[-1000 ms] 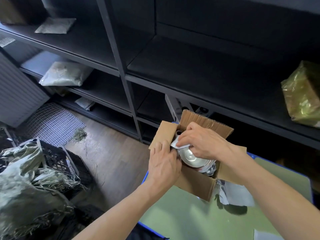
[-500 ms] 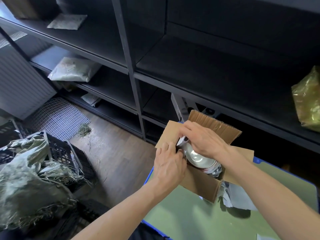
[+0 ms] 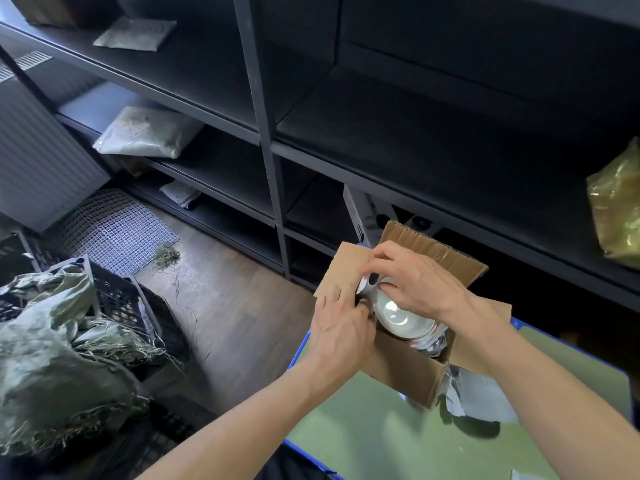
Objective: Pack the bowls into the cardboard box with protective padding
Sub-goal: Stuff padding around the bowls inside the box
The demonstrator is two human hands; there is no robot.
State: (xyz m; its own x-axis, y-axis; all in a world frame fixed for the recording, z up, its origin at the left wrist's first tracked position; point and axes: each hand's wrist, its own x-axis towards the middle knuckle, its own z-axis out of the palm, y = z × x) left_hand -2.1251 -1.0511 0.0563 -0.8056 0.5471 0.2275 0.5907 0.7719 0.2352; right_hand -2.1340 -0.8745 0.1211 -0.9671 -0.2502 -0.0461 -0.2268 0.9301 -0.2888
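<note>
cardboard box (image 3: 405,370): open, flaps up, on the left part of the green tabletop (image 3: 381,438), which has a blue rim.
bowl (image 3: 398,315): inside the cardboard box, mouth up, pale and glossy with a glare spot in the middle. More rims seem stacked under it, count unclear. Silvery wrap shows at the box's right inner side.
padding sheet (image 3: 367,284): white, tucked at the box's far-left inner corner, between the box wall and the bowl rim.
left hand (image 3: 341,329): clamped on the box's left wall, fingers outside along the base of the left flap, thumb hooked inside next to the bowl.
right hand (image 3: 415,282): over the box's opening, fingertips pinching the padding sheet, thumb down by the bowl rim. Covers the far part of the bowl.
crumpled wrap (image 3: 474,393): grey-white, on the tabletop touching the box's right outer corner.
shelf unit (image 3: 415,133): dark, behind the box.
yellow-green bag (image 3: 616,209): on the shelf, well to the right of the box and above it.
crate (image 3: 114,299): black, on the floor well to the left of the box, draped with frayed sacking (image 3: 52,358).
mesh mat (image 3: 114,233): white, on the floor far left of the box, beyond the crate.
</note>
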